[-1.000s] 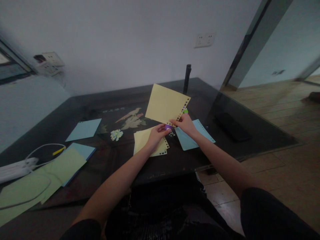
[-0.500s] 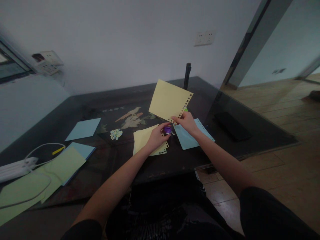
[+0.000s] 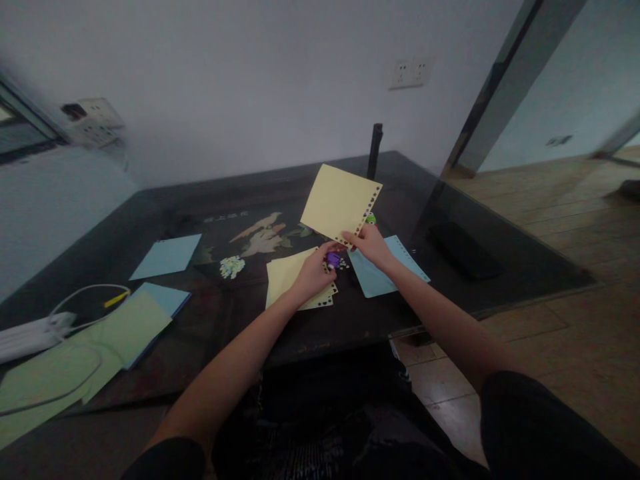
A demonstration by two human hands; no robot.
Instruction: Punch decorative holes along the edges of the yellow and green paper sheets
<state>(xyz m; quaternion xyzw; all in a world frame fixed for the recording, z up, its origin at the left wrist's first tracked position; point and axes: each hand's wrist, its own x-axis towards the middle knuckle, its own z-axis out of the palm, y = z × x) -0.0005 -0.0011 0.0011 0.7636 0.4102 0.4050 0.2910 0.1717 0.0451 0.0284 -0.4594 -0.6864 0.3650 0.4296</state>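
My right hand pinches the lower corner of a yellow sheet of paper, which is tilted up above the table. Small shaped holes run along the sheet's right and lower edges. In my left hand is a small purple craft punch, gripped between thumb and fingers just below the sheet. Under that hand lie several yellow sheets with punched edges. A blue sheet, also punched along an edge, rests beneath my right wrist. Tiny paper cut-outs are scattered beside the punch.
A pile of paper cut-outs and a blue sheet lie to the left. Green sheets, a white power strip and its cable sit nearer. A green object is behind my right hand; a black flat object lies right.
The yellow sheet has shifted slightly down and turned a little in my right hand. The purple punch in my left hand has tilted and moved slightly left.
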